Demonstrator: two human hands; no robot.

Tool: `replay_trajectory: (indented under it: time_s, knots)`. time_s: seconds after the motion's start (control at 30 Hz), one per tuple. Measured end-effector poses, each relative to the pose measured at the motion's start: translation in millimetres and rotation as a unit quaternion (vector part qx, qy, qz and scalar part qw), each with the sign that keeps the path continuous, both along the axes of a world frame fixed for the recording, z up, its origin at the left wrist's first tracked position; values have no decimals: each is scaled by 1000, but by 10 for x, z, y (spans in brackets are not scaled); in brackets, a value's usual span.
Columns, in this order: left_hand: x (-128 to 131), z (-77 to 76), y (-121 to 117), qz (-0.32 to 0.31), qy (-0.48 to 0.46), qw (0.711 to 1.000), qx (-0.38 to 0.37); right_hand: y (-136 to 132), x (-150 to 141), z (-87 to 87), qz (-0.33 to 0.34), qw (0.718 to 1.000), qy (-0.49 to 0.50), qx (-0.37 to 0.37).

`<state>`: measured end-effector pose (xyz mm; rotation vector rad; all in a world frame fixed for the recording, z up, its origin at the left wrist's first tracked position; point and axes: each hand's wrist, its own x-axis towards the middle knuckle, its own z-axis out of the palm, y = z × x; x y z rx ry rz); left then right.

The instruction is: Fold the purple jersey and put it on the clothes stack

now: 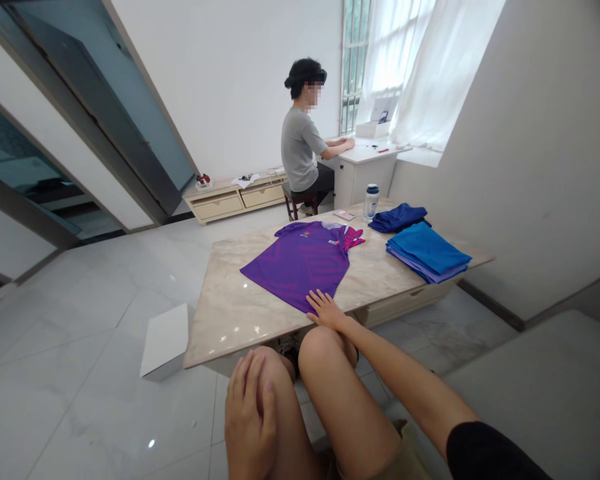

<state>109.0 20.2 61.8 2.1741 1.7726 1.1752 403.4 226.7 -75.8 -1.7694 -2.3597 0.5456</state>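
Observation:
A purple short-sleeved sports shirt [300, 260] lies spread on the marble-look table [220, 280], its collar toward the far side and one sleeve showing pink. My right hand [326, 311] rests on the shirt's near hem with its fingers spread flat. On my left knee lies my left hand [253, 407], fingers stretched out and holding nothing. To the right of the shirt is a stack of folded blue and lilac cloth [427, 250]. Behind that stack sits a dark blue folded cloth [399, 217].
A water bottle [371, 202] and a pink flat item [345, 215] stand and lie at the table's far edge. A white box [165, 340] is on the floor at left. Another person [300, 147] sits at a white desk [365, 167] by the window.

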Motion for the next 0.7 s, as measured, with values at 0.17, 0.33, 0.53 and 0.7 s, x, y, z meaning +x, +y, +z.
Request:
replay_trajectory:
  time_s: [0.17,0.33,0.53,0.7]
  knots:
    - [64,14,15,5,14,1000,11,23,316,3,6,998,-7,-57]
    - [200,39,52,-3,36,999,17,19,651,28,-20,995,-25,-92]
    - [327,86,76,0,53,998,26,-48,1061,-24,-9,994,-46,-97]
    - [385,124,93,-6,74,997,29,-98,1257,-97,-17,996,-47,-79]
